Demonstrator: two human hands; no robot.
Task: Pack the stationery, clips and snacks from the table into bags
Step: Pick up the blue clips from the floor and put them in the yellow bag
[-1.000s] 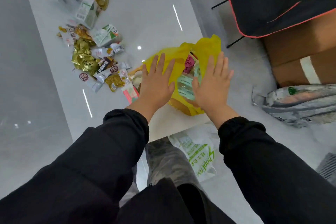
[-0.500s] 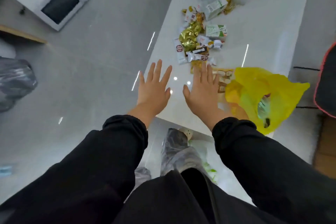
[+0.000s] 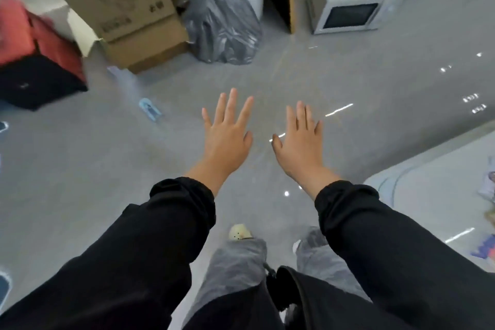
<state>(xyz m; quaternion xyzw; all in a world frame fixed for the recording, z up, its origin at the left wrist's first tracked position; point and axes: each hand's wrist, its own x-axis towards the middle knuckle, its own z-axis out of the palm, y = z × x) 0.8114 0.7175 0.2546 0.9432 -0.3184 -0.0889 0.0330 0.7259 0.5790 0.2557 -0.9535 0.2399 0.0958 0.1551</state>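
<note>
My left hand (image 3: pixel 227 132) and my right hand (image 3: pixel 301 139) are stretched out side by side over the grey floor, palms down, fingers straight and spread, holding nothing. Only a corner of the white table (image 3: pixel 439 195) shows at the right edge, with a few small packets (image 3: pixel 488 185) on it cut off by the frame. The yellow bag and the pile of snacks are out of view.
A cardboard box (image 3: pixel 126 16), a grey plastic bag (image 3: pixel 225 24) and a white microwave (image 3: pixel 353 0) stand on the floor ahead. A red and black bag (image 3: pixel 32 56) lies at far left. A small blue item (image 3: pixel 150 110) lies on the floor.
The view has swung left, away from the table, toward the floor. Both hands, which were flat over the yellow bag and then the table edge, now hover over bare floor, still spread.
</note>
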